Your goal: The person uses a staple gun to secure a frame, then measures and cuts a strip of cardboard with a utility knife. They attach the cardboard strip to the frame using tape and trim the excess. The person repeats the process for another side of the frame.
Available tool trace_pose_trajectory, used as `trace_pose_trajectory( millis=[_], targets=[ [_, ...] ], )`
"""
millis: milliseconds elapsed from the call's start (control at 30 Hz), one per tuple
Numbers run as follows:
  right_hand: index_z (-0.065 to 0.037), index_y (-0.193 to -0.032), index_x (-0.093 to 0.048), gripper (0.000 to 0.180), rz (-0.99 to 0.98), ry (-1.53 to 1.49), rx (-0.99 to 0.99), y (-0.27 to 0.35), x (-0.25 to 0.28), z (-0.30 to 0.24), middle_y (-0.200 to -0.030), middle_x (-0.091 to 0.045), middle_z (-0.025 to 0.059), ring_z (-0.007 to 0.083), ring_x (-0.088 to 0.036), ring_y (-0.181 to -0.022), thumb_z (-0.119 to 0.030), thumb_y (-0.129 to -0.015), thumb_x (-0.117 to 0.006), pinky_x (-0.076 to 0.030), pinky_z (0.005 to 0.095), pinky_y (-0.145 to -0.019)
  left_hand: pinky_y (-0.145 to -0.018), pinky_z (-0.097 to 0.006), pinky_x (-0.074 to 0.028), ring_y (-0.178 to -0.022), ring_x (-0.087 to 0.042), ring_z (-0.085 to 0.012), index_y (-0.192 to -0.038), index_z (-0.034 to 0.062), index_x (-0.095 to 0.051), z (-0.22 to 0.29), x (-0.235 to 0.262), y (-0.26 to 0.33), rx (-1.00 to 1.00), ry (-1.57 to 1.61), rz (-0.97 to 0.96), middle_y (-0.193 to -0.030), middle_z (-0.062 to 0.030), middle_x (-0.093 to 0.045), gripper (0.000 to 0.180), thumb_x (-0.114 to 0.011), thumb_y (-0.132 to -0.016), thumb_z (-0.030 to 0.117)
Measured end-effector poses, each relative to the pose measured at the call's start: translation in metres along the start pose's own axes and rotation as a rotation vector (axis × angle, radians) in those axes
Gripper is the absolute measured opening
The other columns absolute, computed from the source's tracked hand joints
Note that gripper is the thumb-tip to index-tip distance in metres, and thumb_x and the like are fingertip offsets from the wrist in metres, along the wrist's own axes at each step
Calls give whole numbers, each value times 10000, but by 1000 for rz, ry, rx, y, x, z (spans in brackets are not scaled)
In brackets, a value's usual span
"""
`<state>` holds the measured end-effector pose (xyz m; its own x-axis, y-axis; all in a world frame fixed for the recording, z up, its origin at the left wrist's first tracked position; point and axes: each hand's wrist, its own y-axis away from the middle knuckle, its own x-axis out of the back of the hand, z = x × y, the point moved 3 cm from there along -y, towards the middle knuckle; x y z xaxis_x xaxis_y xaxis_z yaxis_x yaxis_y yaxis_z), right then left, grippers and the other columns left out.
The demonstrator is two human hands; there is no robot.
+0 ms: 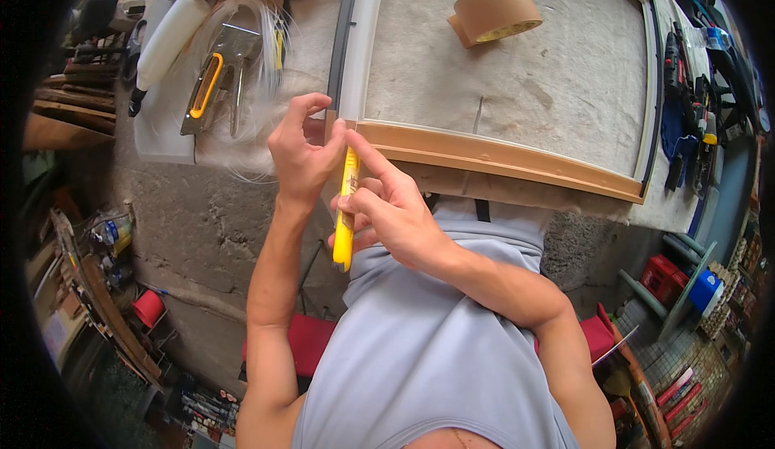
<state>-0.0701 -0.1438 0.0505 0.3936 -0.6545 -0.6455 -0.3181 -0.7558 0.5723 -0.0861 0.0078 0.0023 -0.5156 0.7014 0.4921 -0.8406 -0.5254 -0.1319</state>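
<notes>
The scene is evenly lit by soft daylight; shadows are faint. Straight edges are bent and the rim is darkened by fisheye distortion.

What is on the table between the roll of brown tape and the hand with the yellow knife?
In the head view, only bare grey panel surface and the frame's brown taped edge lie between the brown tape roll and the right hand holding the yellow knife.

Left forearm rising straight from the lower edge, wrist bent slightly, left hand (303,154) curled with thumb and fingertips pinched together. Right arm coming in from the lower right, elbow sharply bent, forearm crossing leftward over the chest. Right hand (387,207) closed in a grip, index finger extended up toward the left thumb, nearly touching.
</notes>
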Motion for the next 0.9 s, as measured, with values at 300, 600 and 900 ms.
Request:
trace_pose_trajectory(
  millis=[300,600,900],
  targets=[
    [-188,-1548,-66,822,-7,-53,-6,1,-2,-1,-903,-580,82,148,-640,-717,-73,-892,-548,-603,341,-614,-579,-272,-534,-678,-691,-157,-1019,35,-614,2,1,0,-1,-17,-4,-883,-95,-693,289,-721,-750,37],
    [-203,-1547,-97,818,-17,-23,146,8,-3,4,-975,-557,99,157,-641,-744,-64,-880,-549,-593,328,-637,-607,-294,-519,-750,-632,-160,-921,61,-656,3,0,0,40,-18,-66,-1035,-97,-647,175,-695,-756,15],
    [-189,-1522,-165,762,423,205,540,96,103,-32,-1069,-560,158,215,-671,-774,-1,-869,-509,-611,354,-711,-874,-388,-405,-1003,-484,-294,-879,136,-704,38,-5,6,-352,-503,-142,-1242,-101,-497,124,-687,-769,81]
  ],
)
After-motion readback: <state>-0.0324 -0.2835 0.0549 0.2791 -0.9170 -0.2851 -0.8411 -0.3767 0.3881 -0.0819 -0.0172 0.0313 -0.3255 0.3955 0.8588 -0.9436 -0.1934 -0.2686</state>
